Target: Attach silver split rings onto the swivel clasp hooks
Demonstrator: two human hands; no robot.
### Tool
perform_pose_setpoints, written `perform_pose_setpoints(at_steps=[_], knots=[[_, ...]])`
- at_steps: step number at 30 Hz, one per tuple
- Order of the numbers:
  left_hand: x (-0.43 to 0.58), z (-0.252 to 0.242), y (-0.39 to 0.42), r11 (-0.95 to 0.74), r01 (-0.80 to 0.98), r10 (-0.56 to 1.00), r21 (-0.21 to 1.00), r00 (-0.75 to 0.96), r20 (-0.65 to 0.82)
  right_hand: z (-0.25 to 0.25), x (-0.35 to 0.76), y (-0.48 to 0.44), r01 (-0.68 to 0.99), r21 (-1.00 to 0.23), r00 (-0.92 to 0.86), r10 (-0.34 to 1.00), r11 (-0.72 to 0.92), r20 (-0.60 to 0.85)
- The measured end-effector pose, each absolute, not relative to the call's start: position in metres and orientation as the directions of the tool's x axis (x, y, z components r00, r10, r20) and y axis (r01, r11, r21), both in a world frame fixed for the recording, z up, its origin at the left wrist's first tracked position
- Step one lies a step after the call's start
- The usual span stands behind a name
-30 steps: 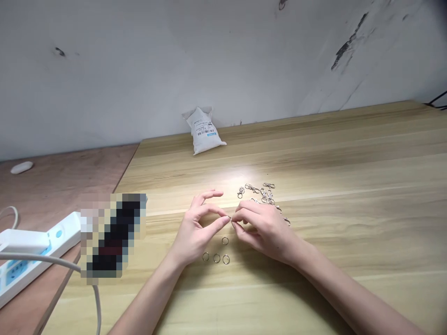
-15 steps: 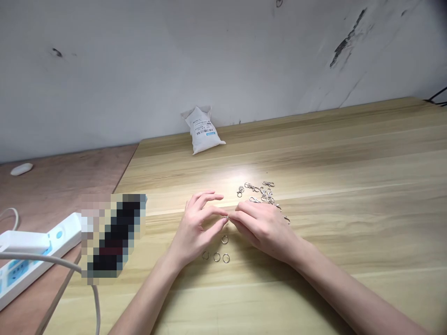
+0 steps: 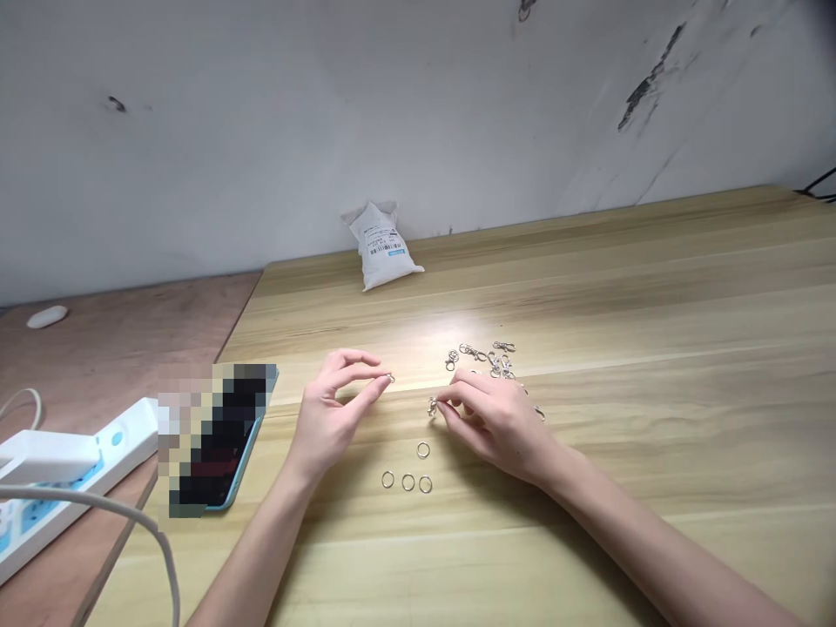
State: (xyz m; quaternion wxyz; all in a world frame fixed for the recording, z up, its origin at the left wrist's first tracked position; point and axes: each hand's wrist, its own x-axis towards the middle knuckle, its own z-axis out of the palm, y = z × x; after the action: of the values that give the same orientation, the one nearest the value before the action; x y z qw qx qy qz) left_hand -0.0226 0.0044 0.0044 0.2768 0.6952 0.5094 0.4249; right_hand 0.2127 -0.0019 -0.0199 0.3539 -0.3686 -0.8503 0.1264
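Observation:
Between its thumb and forefinger my left hand (image 3: 332,407) pinches a small metal ring (image 3: 391,379), seen partly at the fingertips. My right hand (image 3: 500,420) is closed on a small silver swivel clasp (image 3: 432,407), held at the thumb and fingertips. The two hands are apart, each just above the table. Below and between them lie several loose split rings, with one ring (image 3: 423,450) above a row of others (image 3: 408,482). Behind the right hand is a loose group of silver swivel clasps (image 3: 473,352), some partly hidden by that hand.
A white labelled packet (image 3: 387,248) rests on the wooden table (image 3: 653,348) near the wall. At the left are a partly blurred phone (image 3: 245,461), a white power strip (image 3: 124,453), a cable (image 3: 157,531) and a white oval object (image 3: 47,317).
My hands were together at the fingertips and have come apart. The left moved left with the ring; the right stays nearly in place, with the swivel clasp now showing at its fingertips.

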Motion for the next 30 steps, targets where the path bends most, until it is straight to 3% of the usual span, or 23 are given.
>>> perform_pose_setpoints(at_steps=[4, 9, 23, 30], knots=[[-0.011, 0.001, -0.002, -0.323, 0.425, 0.940, 0.846, 0.246, 0.235, -0.018, 0.210, -0.005, 0.471, -0.628, -0.418, 0.784, 0.620, 0.460], [0.003, -0.003, -0.011, -0.318, 0.420, 0.930, 0.850, 0.314, 0.192, -0.015, 0.207, -0.009, 0.406, -0.714, -0.429, 0.809, 0.571, 0.403], [0.006, -0.004, -0.010, -0.426, 0.434, 0.883, 0.794, 0.391, 0.260, -0.028, 0.206, -0.004, 0.276, -0.823, -0.390, 0.841, 0.496, 0.376], [0.003, -0.005, -0.007, -0.301, 0.322, 0.902, 0.898, 0.400, 0.159, -0.025, 0.209, -0.002, 0.259, -0.802, -0.444, 0.803, 0.539, 0.397]])
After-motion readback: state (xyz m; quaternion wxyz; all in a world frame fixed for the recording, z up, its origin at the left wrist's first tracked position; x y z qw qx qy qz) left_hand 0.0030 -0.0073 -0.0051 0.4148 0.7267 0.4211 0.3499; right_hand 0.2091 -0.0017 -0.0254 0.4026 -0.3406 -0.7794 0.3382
